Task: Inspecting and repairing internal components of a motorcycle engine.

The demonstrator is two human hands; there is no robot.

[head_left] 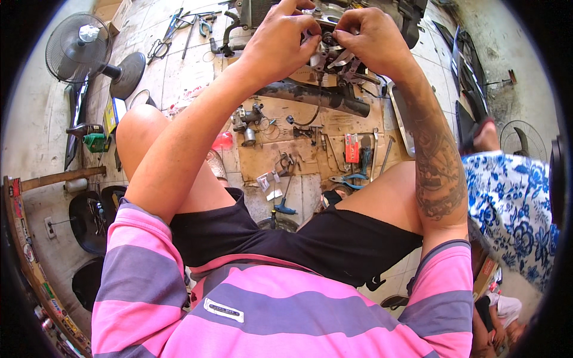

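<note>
At the top centre stands a dirty motor engine [320, 58] with metal fittings, hoses and a dark radiator-like block. Over its near side, my left hand [283, 45] is closed, fingertips curled against the metal parts. From the right my right hand [377, 43] meets it, thumb and fingers pinched at a small round fitting [327, 38]. Whatever sits between the fingers of either hand is too small or hidden to name. A thin black cable [319, 98] hangs from the engine to a connector below. Behind that cable lies a long dark pipe [298, 92].
Stained cardboard [262, 156] holds a metal carburetor-like part [246, 124], a red box [351, 148], blue-handled pliers [352, 178] and wrenches. A blue-handled tool [285, 207] lies between my feet. A standing fan [77, 48] is at left; a person in blue floral cloth [507, 197] is at right.
</note>
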